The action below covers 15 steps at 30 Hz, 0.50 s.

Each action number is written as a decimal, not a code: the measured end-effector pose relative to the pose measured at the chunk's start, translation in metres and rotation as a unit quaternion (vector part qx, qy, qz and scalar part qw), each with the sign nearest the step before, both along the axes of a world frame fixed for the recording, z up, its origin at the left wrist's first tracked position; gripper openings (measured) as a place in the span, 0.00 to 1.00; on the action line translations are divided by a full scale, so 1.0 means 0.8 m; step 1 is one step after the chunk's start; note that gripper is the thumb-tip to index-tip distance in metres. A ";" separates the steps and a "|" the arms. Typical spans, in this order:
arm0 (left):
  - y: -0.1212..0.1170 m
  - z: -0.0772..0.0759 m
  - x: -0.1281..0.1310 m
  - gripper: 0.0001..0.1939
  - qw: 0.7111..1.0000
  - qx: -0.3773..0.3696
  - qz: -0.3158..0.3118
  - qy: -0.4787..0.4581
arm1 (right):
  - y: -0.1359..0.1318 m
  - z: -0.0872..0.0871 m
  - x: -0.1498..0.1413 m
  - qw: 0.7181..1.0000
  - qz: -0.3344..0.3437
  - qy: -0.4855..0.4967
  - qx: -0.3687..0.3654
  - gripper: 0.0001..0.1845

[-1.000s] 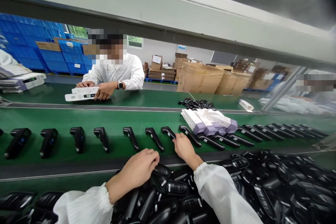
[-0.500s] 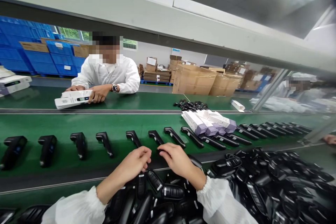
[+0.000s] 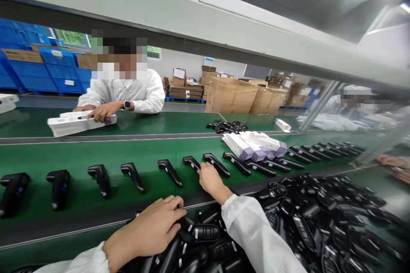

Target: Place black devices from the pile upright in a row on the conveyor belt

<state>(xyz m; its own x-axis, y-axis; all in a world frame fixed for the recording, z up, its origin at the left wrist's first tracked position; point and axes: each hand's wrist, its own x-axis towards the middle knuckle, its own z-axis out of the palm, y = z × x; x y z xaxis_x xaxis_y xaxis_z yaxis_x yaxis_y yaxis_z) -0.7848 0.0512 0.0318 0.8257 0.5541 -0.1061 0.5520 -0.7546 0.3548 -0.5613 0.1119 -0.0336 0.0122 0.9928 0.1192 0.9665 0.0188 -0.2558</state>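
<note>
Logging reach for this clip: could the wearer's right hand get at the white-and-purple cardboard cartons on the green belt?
Probably yes: the right hand is close by, at a black angled plastic device, and the cartons lie uncovered, with only low black devices in between.

Open before me: bare green conveyor belt point(image 3: 80, 149) behind the row of black angular plastic handsets point(image 3: 132, 177); blocked rightward by white-and-purple cardboard boxes point(image 3: 256, 147).
</note>
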 end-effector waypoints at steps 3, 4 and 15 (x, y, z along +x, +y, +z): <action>0.006 -0.002 -0.004 0.16 1.000 0.000 -0.003 0.002 | -0.005 0.020 0.031 1.000 0.000 -0.001 0.025 0.20; 0.008 -0.004 -0.005 0.16 1.000 0.002 -0.001 0.001 | -0.010 0.027 0.049 0.999 -0.005 0.000 0.040 0.21; 0.013 -0.003 0.001 0.14 0.999 0.051 0.009 -0.003 | -0.071 0.022 0.220 0.983 -0.160 -0.088 -0.023 0.14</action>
<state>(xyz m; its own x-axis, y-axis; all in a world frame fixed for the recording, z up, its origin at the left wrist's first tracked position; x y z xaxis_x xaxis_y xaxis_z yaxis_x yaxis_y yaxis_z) -0.7838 0.0617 0.0294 0.8164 0.5758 -0.0439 0.5633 -0.7772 0.2804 -0.3855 0.0550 -0.0158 0.3072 0.9462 0.1015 0.9507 -0.3004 -0.0774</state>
